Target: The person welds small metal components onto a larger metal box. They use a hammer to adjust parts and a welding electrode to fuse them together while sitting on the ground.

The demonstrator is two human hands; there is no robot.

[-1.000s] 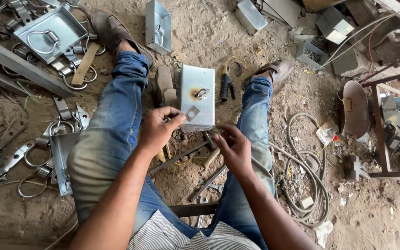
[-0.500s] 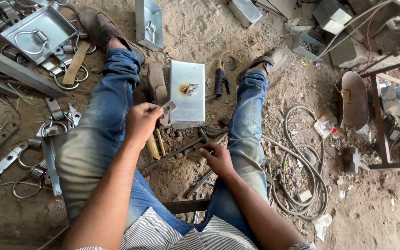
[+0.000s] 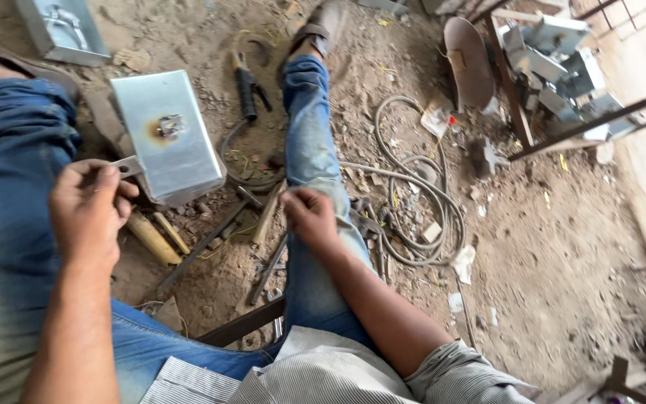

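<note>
I sit on dirt ground with my legs in blue jeans stretched out. My left hand point(image 3: 87, 213) pinches a small flat metal tab point(image 3: 125, 166) and holds it against the near left edge of a galvanised metal box point(image 3: 166, 138). The box lies between my legs and has a scorched weld spot with a small fitting point(image 3: 169, 127) on top. My right hand point(image 3: 308, 215) hovers over my right knee with its fingers curled; I see nothing in it. A hammer point(image 3: 265, 217) lies just left of it.
Yellow-handled tools point(image 3: 155, 236) and a steel rod point(image 3: 203, 243) lie between my legs. A black clamp-like tool point(image 3: 248, 86) rests beyond the box. A coiled cable point(image 3: 413, 202), a sandal point(image 3: 469, 60), more metal boxes point(image 3: 555, 52) and a steel frame point(image 3: 592, 123) are on the right.
My hands have parted: the left carried the small tab up to the box, the right drew back to my right knee. The view has swung to the right.
</note>
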